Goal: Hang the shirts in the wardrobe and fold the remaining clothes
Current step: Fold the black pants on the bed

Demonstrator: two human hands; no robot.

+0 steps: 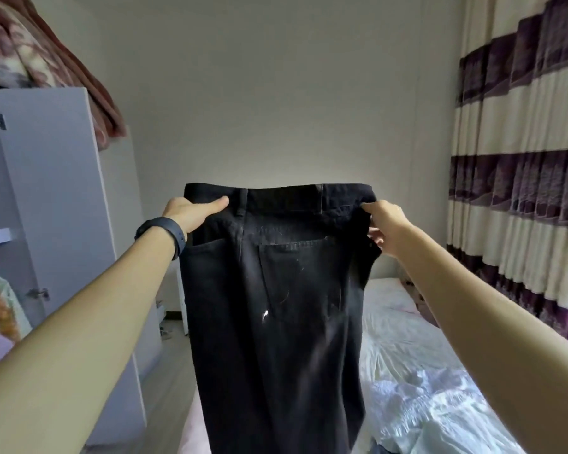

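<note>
The trousers hang in the air above the bed's left edge, with the left hand and right hand each pinching one end of the waistband. Judged step: folding, opening phase. Next, the legs likely need aligning, then laying flat on the bed.

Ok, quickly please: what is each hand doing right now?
Left hand: holds the black trousers by the left end of the waistband.
Right hand: holds the same trousers by the right end.

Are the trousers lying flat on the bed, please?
No, the left hand and right hand hold the trousers up by the waistband, above the bed.
</note>
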